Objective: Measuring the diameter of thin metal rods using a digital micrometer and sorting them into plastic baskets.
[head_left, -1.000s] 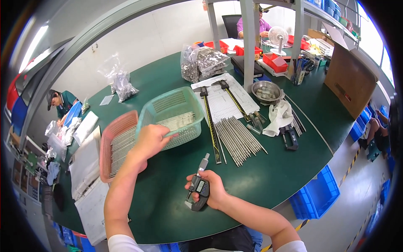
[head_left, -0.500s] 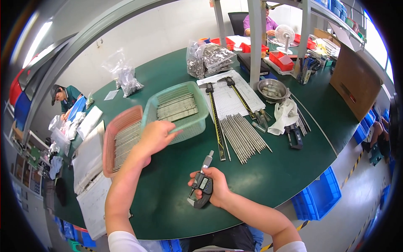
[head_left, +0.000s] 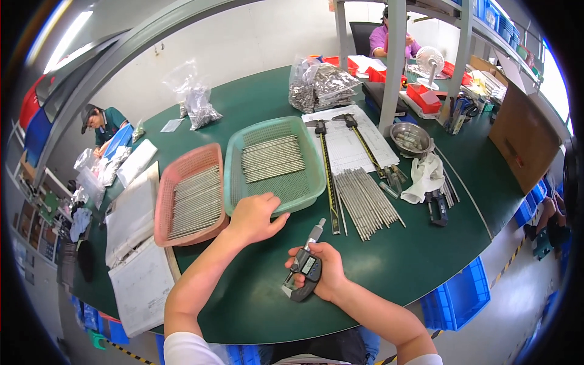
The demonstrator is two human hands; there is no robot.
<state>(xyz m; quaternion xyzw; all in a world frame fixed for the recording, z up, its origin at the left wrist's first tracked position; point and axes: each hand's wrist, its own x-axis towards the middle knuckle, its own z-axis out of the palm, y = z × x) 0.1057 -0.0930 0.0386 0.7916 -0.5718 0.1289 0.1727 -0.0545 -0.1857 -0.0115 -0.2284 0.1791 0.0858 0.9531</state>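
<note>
Nearest the person, the right hand (head_left: 324,269) was wrapped around a black-and-silver digital micrometer (head_left: 306,267), the centre for these clock directions. A loose grip could have let it drop, or a swing toward 12 could have knocked its thimble against the calipers.

At 11, the left hand (head_left: 258,218) lay at the near rim of a rectangular green plastic mesh basket (head_left: 312,159), thumb apart from fingers; whether it pinched the rim could not be told. A hard press there might have tipped the basket, rolling the row of slim silver metal rods (head_left: 274,159) inside it.

A pink plastic mesh basket (head_left: 166,198) with more rods stood close by at 10, hemming in any leftward slide. At 12 to 1, a long black-and-yellow caliper (head_left: 326,176) lay between the green basket and a fan of loose grey metal rods (head_left: 368,204); a brushing sleeve might have scattered those across the green worktop (head_left: 395,261). Farther, a crumpled white cloth (head_left: 426,177) lay at 2, a round steel bowl (head_left: 410,140) at 1, and a grey metal upright (head_left: 394,73) blocked reach beyond.
</note>
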